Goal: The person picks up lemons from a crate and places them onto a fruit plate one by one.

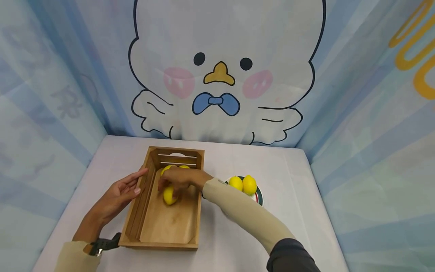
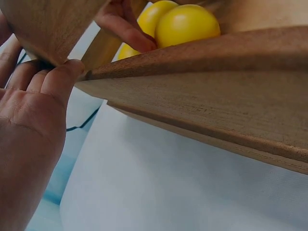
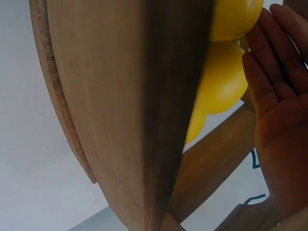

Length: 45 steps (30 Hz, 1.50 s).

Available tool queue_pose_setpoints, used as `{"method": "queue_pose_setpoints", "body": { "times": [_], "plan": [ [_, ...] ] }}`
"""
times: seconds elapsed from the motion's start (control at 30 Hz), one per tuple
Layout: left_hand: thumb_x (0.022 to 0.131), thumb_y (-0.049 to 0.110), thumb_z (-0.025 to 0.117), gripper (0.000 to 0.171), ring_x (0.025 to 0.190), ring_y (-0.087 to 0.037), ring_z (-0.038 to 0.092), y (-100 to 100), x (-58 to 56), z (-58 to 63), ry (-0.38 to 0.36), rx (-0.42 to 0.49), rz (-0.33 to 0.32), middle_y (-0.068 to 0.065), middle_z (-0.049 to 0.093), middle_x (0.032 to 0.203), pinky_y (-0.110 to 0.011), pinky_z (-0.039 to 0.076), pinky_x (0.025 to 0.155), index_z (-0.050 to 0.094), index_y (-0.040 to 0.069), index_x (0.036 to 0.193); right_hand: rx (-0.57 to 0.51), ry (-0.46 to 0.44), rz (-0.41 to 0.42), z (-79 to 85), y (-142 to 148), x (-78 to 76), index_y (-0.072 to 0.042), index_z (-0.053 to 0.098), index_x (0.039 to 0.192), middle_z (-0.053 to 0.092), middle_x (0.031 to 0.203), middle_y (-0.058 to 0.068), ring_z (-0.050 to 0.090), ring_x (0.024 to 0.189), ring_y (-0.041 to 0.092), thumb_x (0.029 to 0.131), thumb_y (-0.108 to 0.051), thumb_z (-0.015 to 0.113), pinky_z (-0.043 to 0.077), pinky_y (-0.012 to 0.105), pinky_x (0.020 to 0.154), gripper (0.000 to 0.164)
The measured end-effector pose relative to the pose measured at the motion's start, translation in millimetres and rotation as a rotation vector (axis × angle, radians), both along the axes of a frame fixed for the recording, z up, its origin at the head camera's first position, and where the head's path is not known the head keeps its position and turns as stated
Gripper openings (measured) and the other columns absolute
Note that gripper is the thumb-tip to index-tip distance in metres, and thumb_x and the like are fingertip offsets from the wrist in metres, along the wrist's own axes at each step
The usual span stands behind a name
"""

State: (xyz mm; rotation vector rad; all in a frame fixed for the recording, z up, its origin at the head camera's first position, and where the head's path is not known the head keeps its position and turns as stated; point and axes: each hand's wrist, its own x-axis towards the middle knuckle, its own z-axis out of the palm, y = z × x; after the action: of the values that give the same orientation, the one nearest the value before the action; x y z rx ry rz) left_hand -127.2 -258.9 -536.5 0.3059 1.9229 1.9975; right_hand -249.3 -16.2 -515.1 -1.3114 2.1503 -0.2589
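Note:
A slatted wooden crate (image 1: pixel 170 226) stands on the white table, with lemons inside it. My right hand (image 1: pixel 178 179) reaches down into the crate and holds the nearest lemon (image 1: pixel 168 197), thumb on its right side. Another lemon (image 1: pixel 184 166) shows behind the hand at the crate's far end. In the right wrist view the fingers (image 3: pixel 276 67) lie close beside stacked-looking yellow lemons (image 3: pixel 224 79). My left hand (image 1: pixel 117 196) rests against the crate's left wall, fingers nearly straight with their tips at the rim. In the left wrist view those fingers (image 2: pixel 60 79) touch the wood.
Right of the crate, a plate (image 1: pixel 260 196) with a dark green rim carries two lemons (image 1: pixel 249 185); my right forearm (image 1: pixel 244 211) crosses in front of it. Cloth curtains (image 1: pixel 217 124) with a cartoon bird enclose the table (image 1: pixel 292 211) at the back and sides.

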Motion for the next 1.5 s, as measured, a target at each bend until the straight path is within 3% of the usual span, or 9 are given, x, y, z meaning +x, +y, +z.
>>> {"method": "queue_pose_setpoints", "body": {
  "times": [0.17,0.43,0.73,0.93,1.27,1.5],
  "plan": [
    [0.110,0.005,0.054,0.065,0.144,0.025,0.029,-0.2,0.1,0.5,-0.001,0.008,-0.003,-0.013,-0.002,0.181,-0.004,0.037,0.111,0.027,0.010,0.169,0.001,0.002,-0.011,-0.6,-0.9,-0.4,-0.022,0.076,0.129,0.072,0.130,-0.009,0.061,0.123,0.008,0.083,-0.011,0.092,0.046,0.017,0.110,0.050],
    [0.110,0.005,0.053,0.065,0.147,0.023,0.026,-0.8,-0.1,-0.5,0.005,0.006,-0.002,-0.012,-0.002,0.181,-0.003,0.036,0.111,0.027,0.011,0.169,-0.015,0.090,0.016,-5.2,-1.5,-1.6,-0.019,0.081,0.121,0.074,0.120,-0.008,0.061,0.112,0.008,0.076,-0.006,0.095,0.048,0.016,0.103,0.049],
    [0.110,0.006,0.053,0.065,0.163,0.002,0.014,-0.8,0.3,-0.1,0.006,-0.006,-0.001,-0.012,-0.002,0.181,-0.003,0.036,0.112,0.027,0.012,0.170,0.073,0.074,0.008,-8.4,-0.7,1.6,-0.020,0.079,0.122,0.071,0.113,-0.008,0.059,0.100,0.011,0.080,-0.011,0.094,0.050,0.020,0.090,0.045],
    [0.111,0.006,0.052,0.065,0.153,0.017,0.022,-1.3,0.4,-0.8,0.013,-0.004,-0.009,-0.011,-0.001,0.181,-0.003,0.035,0.112,0.027,0.014,0.170,0.144,0.068,-0.013,-9.8,0.5,5.5,-0.027,0.078,0.125,0.070,0.118,-0.011,0.057,0.104,0.011,0.083,-0.012,0.092,0.050,0.023,0.094,0.047],
    [0.110,0.006,0.053,0.065,0.158,0.010,0.017,-1.1,1.3,-0.5,0.008,0.000,0.001,-0.011,-0.002,0.181,-0.003,0.035,0.111,0.028,0.013,0.170,0.094,-0.011,-0.019,-9.4,2.1,6.2,-0.020,0.077,0.125,0.071,0.122,-0.009,0.057,0.107,0.008,0.083,-0.011,0.093,0.049,0.019,0.100,0.046],
    [0.110,0.005,0.052,0.065,0.151,0.020,0.023,-1.1,0.1,-3.8,0.012,0.018,-0.002,-0.010,-0.001,0.181,-0.003,0.035,0.112,0.027,0.012,0.169,0.076,-0.089,-0.032,-8.2,3.0,6.1,-0.025,0.080,0.117,0.072,0.119,-0.015,0.060,0.112,0.003,0.080,-0.017,0.095,0.049,0.018,0.105,0.041]
  ]
}}
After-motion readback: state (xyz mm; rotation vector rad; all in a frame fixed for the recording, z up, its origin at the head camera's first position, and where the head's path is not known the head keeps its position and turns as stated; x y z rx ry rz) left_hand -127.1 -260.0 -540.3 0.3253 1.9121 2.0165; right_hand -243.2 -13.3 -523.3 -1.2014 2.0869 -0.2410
